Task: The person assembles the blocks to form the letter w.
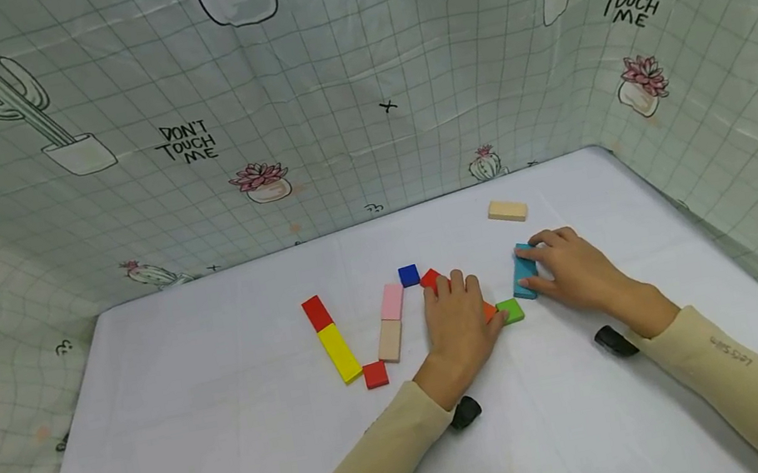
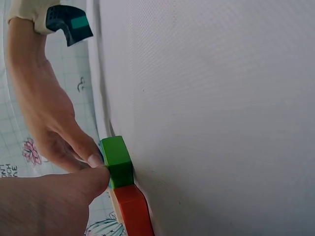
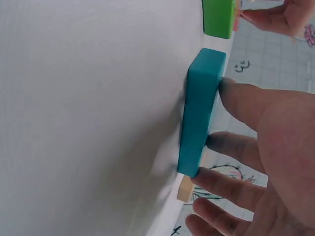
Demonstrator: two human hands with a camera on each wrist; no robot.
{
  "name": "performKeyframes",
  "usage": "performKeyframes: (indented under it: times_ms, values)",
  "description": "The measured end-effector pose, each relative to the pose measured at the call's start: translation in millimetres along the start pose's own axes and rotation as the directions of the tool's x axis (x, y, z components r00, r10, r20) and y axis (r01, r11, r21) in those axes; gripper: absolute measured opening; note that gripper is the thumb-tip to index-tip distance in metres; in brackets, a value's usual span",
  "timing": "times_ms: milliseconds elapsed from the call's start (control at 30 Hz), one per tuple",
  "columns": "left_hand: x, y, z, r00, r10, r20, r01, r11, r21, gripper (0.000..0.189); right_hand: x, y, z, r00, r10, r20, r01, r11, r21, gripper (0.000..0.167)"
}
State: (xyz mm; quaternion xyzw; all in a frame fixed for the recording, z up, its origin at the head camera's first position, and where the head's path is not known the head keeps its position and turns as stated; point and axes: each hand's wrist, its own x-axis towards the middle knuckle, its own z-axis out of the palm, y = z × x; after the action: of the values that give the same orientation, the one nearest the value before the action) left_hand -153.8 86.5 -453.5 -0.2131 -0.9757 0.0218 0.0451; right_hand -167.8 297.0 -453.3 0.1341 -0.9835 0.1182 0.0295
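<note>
My right hand (image 1: 578, 271) is at a teal-blue rectangular block (image 1: 524, 278) lying flat on the table. In the right wrist view the thumb and two fingertips touch the upper face of this blue block (image 3: 199, 110), spread along its length. My left hand (image 1: 457, 324) rests over a slanted row of blocks, its fingers partly hiding them. A red block (image 1: 429, 278) shows at the row's far end and an orange block (image 1: 489, 310) beside the thumb. The left thumb touches the top of a green block (image 2: 117, 160), which joins the orange one at the row's near end.
Left of my hands, red (image 1: 317, 313), yellow (image 1: 341, 354), small red (image 1: 375, 375), beige (image 1: 390, 341), pink (image 1: 392, 301) and dark blue (image 1: 409, 275) blocks form a zigzag on the white table (image 1: 179, 441). A pale wooden block (image 1: 507, 210) lies farther back. Patterned cloth surrounds the table.
</note>
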Motion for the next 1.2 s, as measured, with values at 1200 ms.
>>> performKeyframes:
  times_ms: [1200]
  values:
    - [0.3, 1.0, -1.7, 1.0, 0.003, 0.006, -0.003, 1.0, -0.004, 0.065, -9.7, -9.1, -3.0, 0.999, 0.007, -0.04, -0.008, 1.0, -0.006, 0.055]
